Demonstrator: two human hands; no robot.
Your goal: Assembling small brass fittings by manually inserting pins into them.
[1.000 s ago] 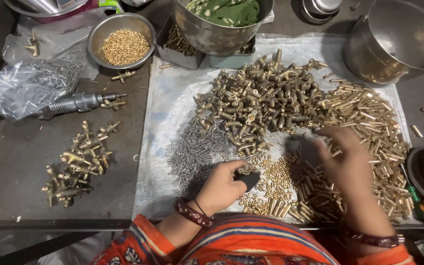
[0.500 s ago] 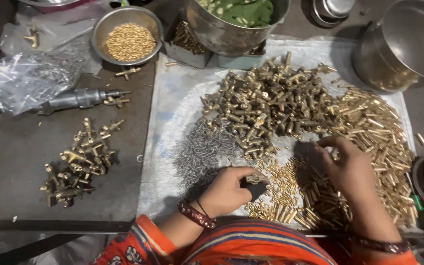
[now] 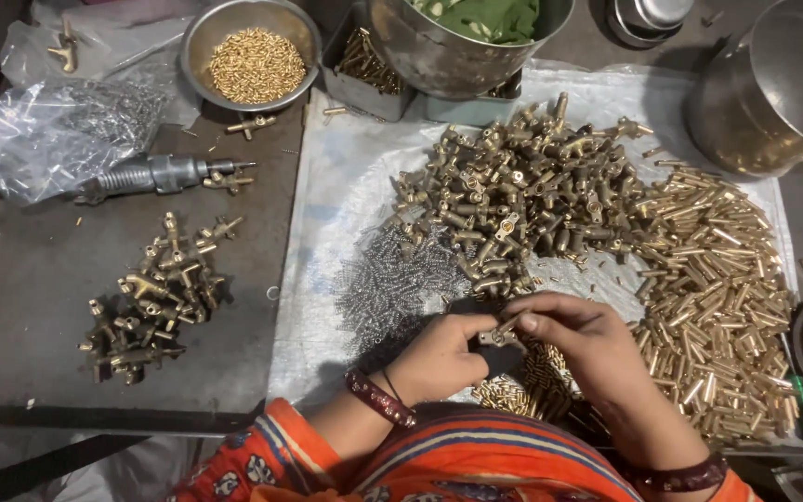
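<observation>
Brass fitting (image 3: 494,336), a small T-shaped piece, sits pinched between both hands just above the person's lap edge of the white sheet (image 3: 336,186). The left hand (image 3: 439,358) is closed around its body, while the right hand (image 3: 583,339) has its thumb and forefinger closed on a thin brass pin (image 3: 509,324) at the fitting's mouth. A second ago the right hand lay spread over the loose brass tubes (image 3: 717,297) off to that side; it has since come in to meet the left, so a part appears to have been fetched and is now being pushed in. Just beyond the grip lies the heap of fittings (image 3: 522,195); beside the left hand, small grey springs (image 3: 392,284). Well off to the left, on the dark table (image 3: 30,279), rests a smaller pile of fittings (image 3: 146,302).
</observation>
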